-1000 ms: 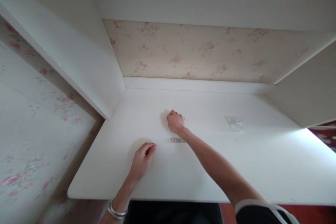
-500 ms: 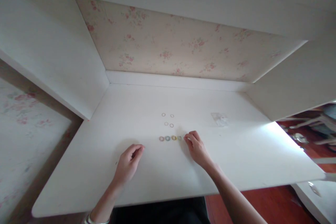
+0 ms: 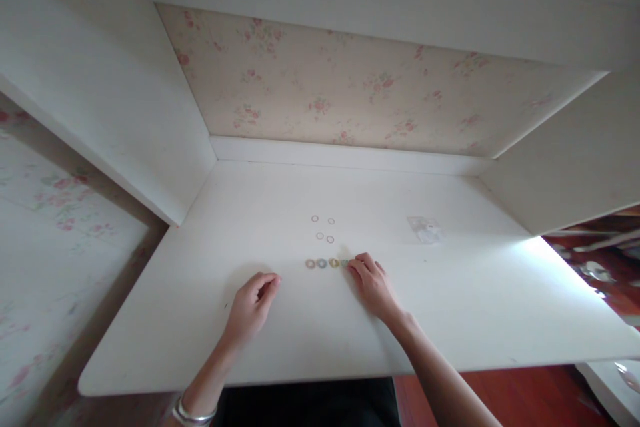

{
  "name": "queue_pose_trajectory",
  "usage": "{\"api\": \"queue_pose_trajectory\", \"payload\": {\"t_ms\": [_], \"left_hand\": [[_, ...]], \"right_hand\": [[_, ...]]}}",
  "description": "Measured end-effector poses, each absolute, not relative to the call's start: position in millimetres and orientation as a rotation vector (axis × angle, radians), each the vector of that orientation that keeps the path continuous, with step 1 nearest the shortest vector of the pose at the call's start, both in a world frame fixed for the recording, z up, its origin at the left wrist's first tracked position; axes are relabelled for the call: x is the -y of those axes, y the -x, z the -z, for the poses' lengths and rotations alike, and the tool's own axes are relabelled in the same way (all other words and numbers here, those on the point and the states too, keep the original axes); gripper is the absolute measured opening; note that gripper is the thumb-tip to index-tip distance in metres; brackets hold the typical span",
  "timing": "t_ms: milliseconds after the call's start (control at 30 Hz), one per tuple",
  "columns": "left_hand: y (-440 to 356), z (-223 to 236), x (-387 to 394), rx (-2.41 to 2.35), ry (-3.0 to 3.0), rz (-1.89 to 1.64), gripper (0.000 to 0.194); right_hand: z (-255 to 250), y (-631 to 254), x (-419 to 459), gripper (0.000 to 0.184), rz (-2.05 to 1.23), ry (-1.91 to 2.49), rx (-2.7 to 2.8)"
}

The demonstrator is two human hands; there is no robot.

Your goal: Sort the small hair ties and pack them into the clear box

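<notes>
A row of small thick rings lies across the white desk: a pinkish one (image 3: pixel 311 263), a blue-grey one (image 3: pixel 322 263), a yellow one (image 3: pixel 334 263) and a green one (image 3: pixel 344 263). At the row's right end, the fingers of my right hand (image 3: pixel 373 283) are pinched together beside the green ring, partly covering it; whatever lies between the fingertips is hidden. My left hand (image 3: pixel 254 303) hovers or rests left of the row, thumb and forefinger closed, with nothing visible in them. Several thinner rings (image 3: pixel 330 239) are grouped behind the row.
A clear plastic bag (image 3: pixel 426 229) lies on the desk (image 3: pixel 300 333) to the right of the rings. White side panels (image 3: pixel 565 167) and a floral back wall (image 3: pixel 320 87) enclose the desk. Its front edge runs close to my body.
My right hand has shifted slightly left against the row and now overlaps the green ring. The left hand keeps its pinched pose. The whole view has moved a little.
</notes>
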State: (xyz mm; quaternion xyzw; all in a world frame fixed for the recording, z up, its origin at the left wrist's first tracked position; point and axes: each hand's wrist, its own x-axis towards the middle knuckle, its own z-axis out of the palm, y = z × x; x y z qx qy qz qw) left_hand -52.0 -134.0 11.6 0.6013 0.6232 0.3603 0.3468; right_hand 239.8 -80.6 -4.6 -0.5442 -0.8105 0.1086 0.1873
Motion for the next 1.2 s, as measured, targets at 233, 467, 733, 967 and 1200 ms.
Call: {"api": "queue_pose_trajectory", "payload": {"t_ms": [233, 467, 733, 967, 1200], "left_hand": [[49.7, -11.1, 133.0, -1.615, -1.602, -0.907, 0.03], [50.0, -9.8, 129.7, -1.609, -1.626, -0.88, 0.031], [47.3, -10.0, 129.0, -1.64, -1.598, -0.889, 0.029], [45.6, -11.9, 129.9, -1.646, -1.596, -0.892, 0.029], [45.2, -13.7, 131.6, -1.64, -1.577, -0.931, 0.027]], "right_hand": [[4.0, -238.7, 80.7, 0.029, -0.323, 1.513, 2.264], [3.6, -237.8, 80.1, 0.027, -0.364, 1.52, 2.224], [-17.7, -235.7, 63.8, 0.029, -0.542, 1.559, 1.951], [-23.4, -215.5, 4.5, 0.035, -0.439, 1.61, 2.25], [-14.0, -217.0, -21.4, 0.025, -0.351, 1.603, 2.402]]}}
